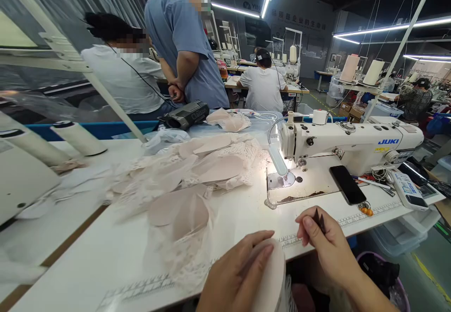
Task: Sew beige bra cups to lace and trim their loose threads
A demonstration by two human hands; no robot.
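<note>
My left hand (236,272) is closed on a pale beige bra cup (274,274) at the table's front edge, thumb on one side and fingers on the other. To its right, my right hand (327,246) is curled round dark thread snips (320,220), with two pointed tips showing above the fingers; the rest is hidden in the palm. A loose heap of beige lace bra pieces with cups (218,166) lies on the table to the left. One lace piece (186,222) lies closest to my left hand.
A white sewing machine (338,138) stands at the right, its lamp lit over the needle plate (280,180). Beside it lie a black phone (348,185) and a white box-like device (408,190). Thread cones (79,138) are at left. A standing person (186,44) and seated co-workers are beyond.
</note>
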